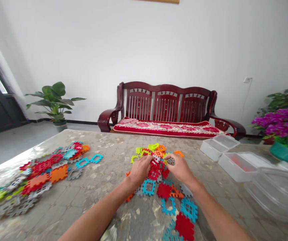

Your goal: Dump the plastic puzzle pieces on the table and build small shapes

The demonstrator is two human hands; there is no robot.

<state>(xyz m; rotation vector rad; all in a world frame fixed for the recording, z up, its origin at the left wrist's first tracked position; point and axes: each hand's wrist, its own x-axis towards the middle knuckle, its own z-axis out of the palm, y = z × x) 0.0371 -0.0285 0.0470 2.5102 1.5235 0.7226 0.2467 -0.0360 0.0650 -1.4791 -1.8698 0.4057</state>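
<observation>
Your left hand (pixel 140 169) and your right hand (pixel 177 165) are both at the far part of the middle heap of bright, flat plastic pieces with notched edges (pixel 154 173). That heap sits on the stone-patterned table top (pixel 103 180), right in front of you. Your left fingers curl down by the red pieces, but the back of your hand hides the tips, so I cannot tell if they hold one. Your right hand is narrow, with its fingers bent in. A small grey notched plastic piece (pixel 170 161) shows by those fingers, but I cannot tell if you pinch it or it just lies there.

Nearer to you lie a blue square plastic frame (pixel 149 181) and a solid red plastic square (pixel 164 190). Well off to your left is a second heap of mixed plastic pieces (pixel 42 167).

You seem to be at the step of working two pieces with both hands, maybe picking them apart or fitting them. I think the next move calls for a light grip on the edges, with the notches lined up and the other pieces left alone.
</observation>
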